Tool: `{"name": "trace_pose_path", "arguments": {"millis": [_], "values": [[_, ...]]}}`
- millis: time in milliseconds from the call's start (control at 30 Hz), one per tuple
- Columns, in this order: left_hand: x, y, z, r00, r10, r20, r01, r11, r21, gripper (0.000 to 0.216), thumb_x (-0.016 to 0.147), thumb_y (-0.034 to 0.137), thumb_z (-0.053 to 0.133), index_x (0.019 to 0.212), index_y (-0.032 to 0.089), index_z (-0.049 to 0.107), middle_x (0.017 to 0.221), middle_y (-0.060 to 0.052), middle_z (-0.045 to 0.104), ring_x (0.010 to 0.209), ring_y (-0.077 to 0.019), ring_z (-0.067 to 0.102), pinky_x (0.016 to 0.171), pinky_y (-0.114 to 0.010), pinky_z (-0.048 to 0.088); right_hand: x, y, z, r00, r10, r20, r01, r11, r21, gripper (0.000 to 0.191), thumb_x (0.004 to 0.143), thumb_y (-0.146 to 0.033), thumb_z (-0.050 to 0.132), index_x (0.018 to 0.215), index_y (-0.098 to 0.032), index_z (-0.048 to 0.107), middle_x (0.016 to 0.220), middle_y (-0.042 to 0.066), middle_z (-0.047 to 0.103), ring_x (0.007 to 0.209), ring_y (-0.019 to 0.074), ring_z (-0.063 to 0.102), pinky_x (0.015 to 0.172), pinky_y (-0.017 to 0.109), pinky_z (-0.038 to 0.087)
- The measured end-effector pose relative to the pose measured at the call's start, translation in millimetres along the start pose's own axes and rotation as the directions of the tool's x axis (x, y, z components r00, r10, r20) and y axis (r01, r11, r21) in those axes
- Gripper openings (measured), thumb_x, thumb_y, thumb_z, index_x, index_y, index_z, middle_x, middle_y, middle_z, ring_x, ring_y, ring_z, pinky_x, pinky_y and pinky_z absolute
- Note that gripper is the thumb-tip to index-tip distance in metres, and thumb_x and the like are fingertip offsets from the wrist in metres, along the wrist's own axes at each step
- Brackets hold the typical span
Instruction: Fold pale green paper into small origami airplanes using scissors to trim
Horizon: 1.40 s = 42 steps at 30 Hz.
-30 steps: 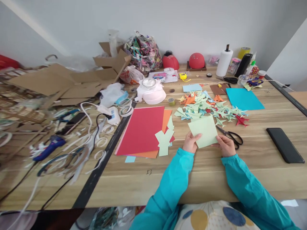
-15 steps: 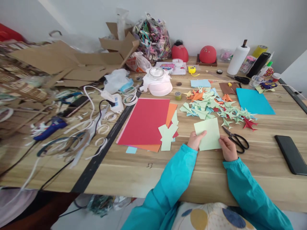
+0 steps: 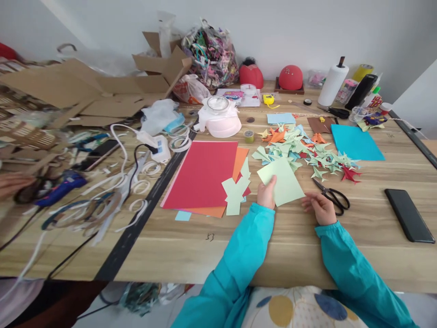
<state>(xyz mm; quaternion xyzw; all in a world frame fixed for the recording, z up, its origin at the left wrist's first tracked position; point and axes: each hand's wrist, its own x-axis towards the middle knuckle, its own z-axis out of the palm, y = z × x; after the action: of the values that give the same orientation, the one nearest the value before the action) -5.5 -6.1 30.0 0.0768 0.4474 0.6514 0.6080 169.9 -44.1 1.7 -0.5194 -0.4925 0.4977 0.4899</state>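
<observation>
A pale green paper square (image 3: 285,184) is in my left hand (image 3: 266,195), thumb on top, gripped by its left edge. The sheet sits tilted above the table, its right corner by the fingertips of my right hand (image 3: 319,207). That hand is open with loosely bent fingers; whether a fingertip still touches the corner is hard to tell. Black-handled scissors (image 3: 336,199) lie just beyond my right hand. Behind the sheet is a pile of folded paper pieces (image 3: 293,143), mostly green, with orange, blue and red ones among them.
Red card sheets (image 3: 201,173) and green paper strips (image 3: 235,200) lie left of my hands. A phone (image 3: 409,214) is at the right, blue paper (image 3: 357,142) behind. Across the dark strip are a blue glue gun (image 3: 63,187), cables, and another person's blurred hand (image 3: 13,184).
The green square has turned and shifted left with my left hand. My right hand's fingers have loosened from its edge. Another person's hand has appeared at the far left.
</observation>
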Motion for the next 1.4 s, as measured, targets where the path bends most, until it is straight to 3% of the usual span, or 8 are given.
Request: {"name": "trace_pose_path", "arguments": {"millis": [200,400,700,867,967,1067,1233,1400], "values": [[-3.4,1.3,4.2,0.999,-0.043,0.026,0.042,0.998,0.041,0.037,0.057,0.032,0.08,0.085,0.012,0.066,0.084,-0.011,0.071,0.09,-0.0291,0.066,0.086,-0.043,0.052,0.3,-4.6,7.0,0.999,0.023,-0.023,-0.023,1.0,-0.004,0.039,0.075,-0.051,0.06,0.095,-0.018,0.063,0.082,0.008,0.068,0.064,0.0197,0.065,0.048,0.03,0.055],[-6.9,-6.4,3.9,0.998,-0.057,0.041,0.054,0.995,0.079,0.041,0.053,0.034,0.082,0.083,0.011,0.066,0.082,-0.012,0.071,0.088,-0.0299,0.067,0.084,-0.043,0.053,-0.8,-3.1,9.5,0.999,-0.008,0.035,0.011,0.995,-0.098,0.037,0.075,-0.052,0.059,0.086,-0.018,0.064,0.055,0.002,0.062,0.049,0.0176,0.06,0.045,0.03,0.052],[-4.1,-1.2,2.5,0.999,-0.033,0.001,0.033,0.997,0.072,0.036,0.059,0.034,0.079,0.085,0.013,0.066,0.084,-0.011,0.071,0.088,-0.028,0.067,0.084,-0.042,0.053,-1.4,4.6,4.6,0.991,-0.098,0.096,0.107,0.991,-0.086,0.027,0.075,-0.038,0.056,0.092,-0.018,0.065,0.073,0.006,0.07,0.059,0.02,0.065,0.048,0.032,0.056],[-0.8,2.6,1.4,0.999,-0.052,0.002,0.052,0.997,0.053,0.031,0.064,0.029,0.076,0.089,0.014,0.066,0.086,-0.01,0.072,0.09,-0.0265,0.067,0.086,-0.04,0.053,-2.3,5.5,-0.5,0.98,-0.192,-0.046,0.178,0.96,-0.218,0.026,0.081,-0.036,0.051,0.095,-0.018,0.064,0.079,0.008,0.07,0.067,0.02,0.066,0.058,0.033,0.056],[3.5,1.2,-2.0,0.996,-0.073,0.042,0.073,0.997,-0.011,0.035,0.061,0.024,0.076,0.094,0.014,0.065,0.092,-0.01,0.071,0.092,-0.0273,0.066,0.086,-0.041,0.053,-2.8,-0.7,-13.4,0.899,-0.395,-0.191,0.255,0.825,-0.505,0.024,0.081,-0.031,0.052,0.098,-0.017,0.063,0.088,0.01,0.069,0.077,0.0222,0.065,0.072,0.037,0.054],[5.4,1.4,-4.8,0.993,-0.107,0.054,0.109,0.993,-0.04,0.038,0.056,0.015,0.076,0.093,0.013,0.065,0.095,-0.01,0.071,0.092,-0.0285,0.066,0.086,-0.042,0.053,-3.1,-1.8,-34.0,0.779,-0.579,-0.241,0.197,0.591,-0.782,0.024,0.081,-0.022,0.047,0.098,-0.017,0.064,0.094,0.013,0.067,0.089,0.0266,0.061,0.081,0.042,0.049],[2.2,4.5,-4.8,0.98,-0.16,0.114,0.164,0.986,-0.023,0.04,0.052,0.011,0.076,0.091,0.011,0.065,0.089,-0.011,0.072,0.092,-0.0298,0.066,0.087,-0.044,0.052,-6.1,13.8,-60.6,0.778,-0.618,-0.116,0.079,0.279,-0.957,0.028,0.076,-0.02,0.051,0.102,-0.016,0.063,0.096,0.014,0.064,0.084,0.0279,0.058,0.076,0.043,0.046],[1.2,7.5,-3.9,0.988,-0.114,0.102,0.121,0.99,-0.066,0.031,0.058,0.013,0.076,0.087,0.012,0.065,0.092,-0.012,0.071,0.096,-0.0293,0.064,0.091,-0.044,0.05,-7.1,19.4,-64.6,0.826,-0.559,-0.075,0.085,0.255,-0.963,0.025,0.079,-0.025,0.053,0.099,-0.015,0.064,0.093,0.013,0.066,0.083,0.0257,0.058,0.076,0.039,0.045]]}}
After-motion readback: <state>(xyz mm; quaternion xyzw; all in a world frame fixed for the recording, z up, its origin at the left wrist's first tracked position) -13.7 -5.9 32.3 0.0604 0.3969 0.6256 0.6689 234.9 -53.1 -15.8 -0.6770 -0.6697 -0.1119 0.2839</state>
